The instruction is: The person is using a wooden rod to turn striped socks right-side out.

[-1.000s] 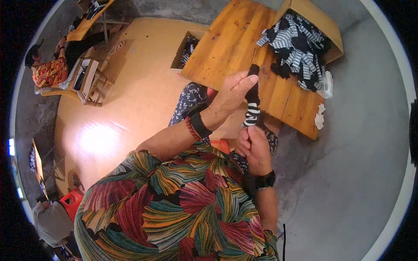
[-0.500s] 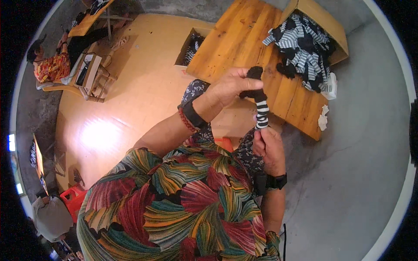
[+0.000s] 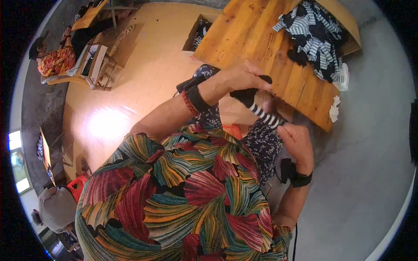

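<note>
The left hand [image 3: 241, 78] is closed on the black toe end of a striped sock [image 3: 257, 105], fingers curled over the top and thumb beneath. The right hand [image 3: 297, 141] pinches the opposite, black-and-white striped end between thumb and fingertips. Both grips are firm; neither hand is free.

The sock is held in the air in front of the body, above the near edge of the wooden table [image 3: 257, 39], touching no surface. Its long axis runs on a diagonal, from the black end at upper left, nearer the table, down to the striped end at lower right, nearer the body. It is drawn out almost straight between the two hands, with little slack.

Judged step: the sock is being stretched flat and straightened, a handling stage ahead of folding or pairing. The next move appears to call for the ends to be kept level and the tension even, so the fabric does not twist.

A pile of like striped socks [image 3: 314, 37] lies toward the far right corner of the table, well apart from the hands. A cardboard box [image 3: 198, 32] stands on the floor by the table's left edge.
</note>
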Demonstrator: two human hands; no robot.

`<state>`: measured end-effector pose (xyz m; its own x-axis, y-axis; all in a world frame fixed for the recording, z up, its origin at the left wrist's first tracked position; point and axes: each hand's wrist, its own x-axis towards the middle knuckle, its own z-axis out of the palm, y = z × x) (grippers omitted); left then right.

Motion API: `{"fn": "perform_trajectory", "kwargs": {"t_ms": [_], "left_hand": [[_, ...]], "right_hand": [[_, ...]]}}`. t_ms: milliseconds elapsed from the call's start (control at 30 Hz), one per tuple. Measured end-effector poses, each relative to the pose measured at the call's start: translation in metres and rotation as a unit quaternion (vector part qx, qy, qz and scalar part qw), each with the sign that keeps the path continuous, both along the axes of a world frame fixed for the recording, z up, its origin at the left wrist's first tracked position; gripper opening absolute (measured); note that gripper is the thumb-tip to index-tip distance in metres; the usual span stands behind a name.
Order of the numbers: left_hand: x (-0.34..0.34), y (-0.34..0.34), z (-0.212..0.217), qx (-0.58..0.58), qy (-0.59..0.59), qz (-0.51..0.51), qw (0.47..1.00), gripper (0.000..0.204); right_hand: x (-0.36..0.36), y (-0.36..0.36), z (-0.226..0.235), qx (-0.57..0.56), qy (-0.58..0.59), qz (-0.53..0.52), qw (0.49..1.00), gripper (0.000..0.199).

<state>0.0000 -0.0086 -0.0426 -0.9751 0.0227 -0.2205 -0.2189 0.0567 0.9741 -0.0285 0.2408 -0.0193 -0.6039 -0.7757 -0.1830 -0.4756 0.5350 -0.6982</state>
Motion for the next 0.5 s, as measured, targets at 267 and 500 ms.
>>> {"fn": "perform_trajectory", "kwargs": {"t_ms": [267, 500], "left_hand": [[0.015, 0.023, -0.017, 0.16, -0.058, -0.154, 0.973, 0.024], [-0.003, 0.009, -0.03, 0.213, -0.033, 0.074, 0.974, 0.017]], "right_hand": [[0.001, -0.011, -0.039, -0.097, -0.279, 0.098, 0.95, 0.035], [0.041, -0.024, -0.07, -0.229, -0.488, -0.128, 0.832, 0.031]]}}
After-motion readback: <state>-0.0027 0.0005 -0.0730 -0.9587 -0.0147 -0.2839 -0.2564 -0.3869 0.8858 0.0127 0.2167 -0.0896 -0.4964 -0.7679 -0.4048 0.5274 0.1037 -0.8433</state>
